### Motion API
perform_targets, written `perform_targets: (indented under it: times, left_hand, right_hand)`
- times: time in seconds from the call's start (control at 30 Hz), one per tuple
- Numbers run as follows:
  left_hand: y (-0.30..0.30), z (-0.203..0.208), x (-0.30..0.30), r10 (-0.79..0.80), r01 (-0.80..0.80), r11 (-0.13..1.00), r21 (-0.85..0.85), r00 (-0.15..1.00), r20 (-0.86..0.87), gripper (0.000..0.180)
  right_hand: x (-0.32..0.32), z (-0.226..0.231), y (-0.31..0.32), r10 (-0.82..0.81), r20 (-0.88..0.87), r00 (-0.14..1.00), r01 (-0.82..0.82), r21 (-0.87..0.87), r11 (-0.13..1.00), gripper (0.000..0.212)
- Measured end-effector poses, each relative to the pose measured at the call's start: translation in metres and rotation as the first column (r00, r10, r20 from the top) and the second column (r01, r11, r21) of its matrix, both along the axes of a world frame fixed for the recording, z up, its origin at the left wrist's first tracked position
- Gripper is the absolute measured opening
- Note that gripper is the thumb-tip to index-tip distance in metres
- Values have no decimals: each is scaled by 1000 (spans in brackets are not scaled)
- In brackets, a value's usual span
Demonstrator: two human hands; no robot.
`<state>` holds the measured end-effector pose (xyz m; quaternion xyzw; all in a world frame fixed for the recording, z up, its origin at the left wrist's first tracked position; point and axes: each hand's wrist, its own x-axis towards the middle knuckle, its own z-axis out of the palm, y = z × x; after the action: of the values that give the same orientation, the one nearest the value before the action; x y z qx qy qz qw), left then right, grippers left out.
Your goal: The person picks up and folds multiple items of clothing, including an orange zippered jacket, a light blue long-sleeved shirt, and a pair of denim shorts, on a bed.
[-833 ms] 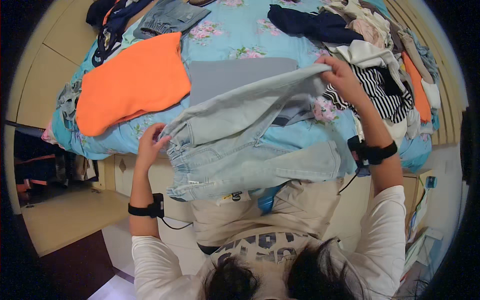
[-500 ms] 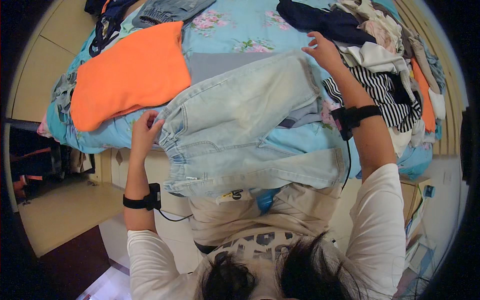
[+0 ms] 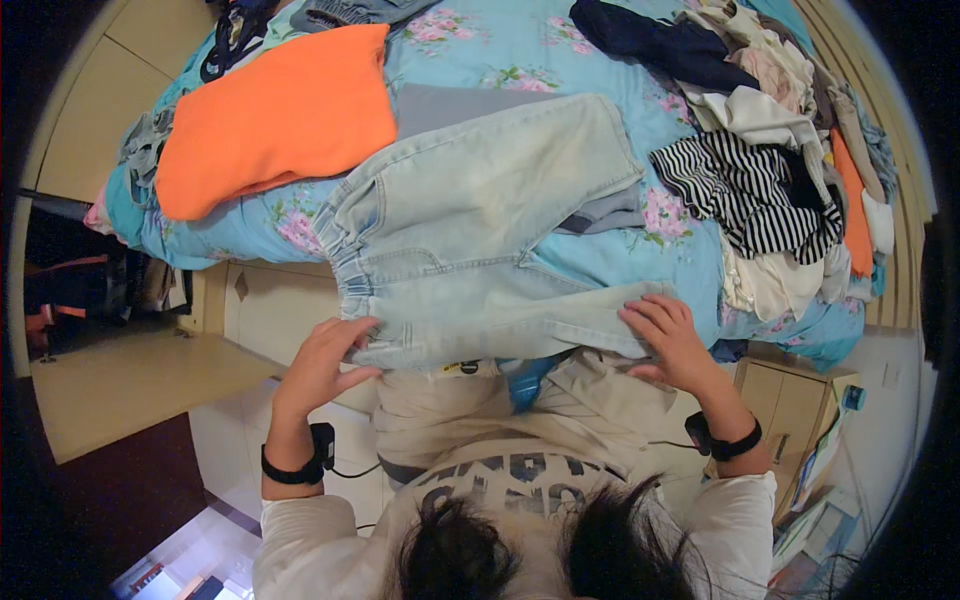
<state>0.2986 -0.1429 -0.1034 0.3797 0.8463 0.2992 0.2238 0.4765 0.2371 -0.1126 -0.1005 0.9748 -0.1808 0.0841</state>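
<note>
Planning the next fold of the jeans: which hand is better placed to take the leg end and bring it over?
Right, probably. The right hand rests on the near leg of the light blue jeans, toward the leg ends; the left hand sits at the waistband corner.

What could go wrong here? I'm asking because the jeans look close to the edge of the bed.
The light blue jeans lie with their near edge at the bed's edge, where the left hand and right hand rest on them; if released, they might slide off. One leg reaches toward the striped top in the loose clothes pile, so garments could tangle.
</note>
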Motion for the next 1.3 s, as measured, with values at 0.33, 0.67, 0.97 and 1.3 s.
perform_targets:
  times: [0.33, 0.67, 0.97, 1.3]
  left_hand:
    - [-13, -5, 7, -100, 100, 995, -6, 979, -177, 24]
    - [-33, -34, 7, -50, 68, 991, 113, 986, -160, 25]
    - [-52, -56, -6, 46, -37, 987, 159, 997, -54, 31]
    - [-81, -46, -48, 350, -469, 731, 495, 881, 319, 39]
  right_hand:
    - [-2, -12, 12, -112, -138, 984, 119, 50, 992, 61]
    - [0, 48, 23, -292, 178, 940, 329, -241, 913, 32]
    - [-2, 95, 7, 13, -80, 997, -54, -533, 844, 20]
    - [-85, 90, 44, -687, -106, 719, 443, -691, 571, 23]
